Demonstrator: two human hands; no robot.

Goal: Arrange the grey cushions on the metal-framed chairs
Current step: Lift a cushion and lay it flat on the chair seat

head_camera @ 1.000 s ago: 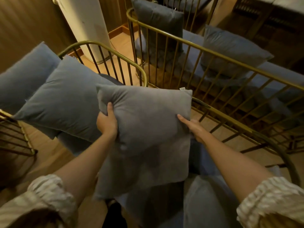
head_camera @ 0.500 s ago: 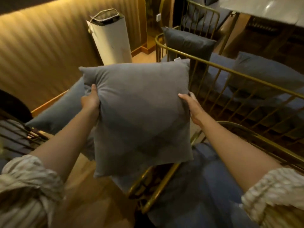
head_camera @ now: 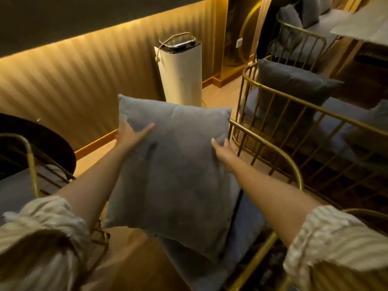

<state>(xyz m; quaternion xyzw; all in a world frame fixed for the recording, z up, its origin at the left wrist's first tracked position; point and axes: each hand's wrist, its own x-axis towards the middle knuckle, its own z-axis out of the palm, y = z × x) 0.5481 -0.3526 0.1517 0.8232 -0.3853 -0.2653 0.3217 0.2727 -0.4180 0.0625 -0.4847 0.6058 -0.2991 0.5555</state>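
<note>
Beside ribbed amber wall (head_camera: 69,85), square grey cushion (head_camera: 174,177) looks plump.

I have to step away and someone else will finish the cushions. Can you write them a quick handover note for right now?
Left hand: gripping the left edge of the grey cushion, thumb across its face.
Right hand: gripping its right edge.
The cushion is held upright in the air, over the near gold-framed chair; it is not set down yet.
Done: the chair beyond already has a dark grey cushion standing against its back.
Left: seat the held cushion against the near chair's back, then check the remaining chairs.
</note>
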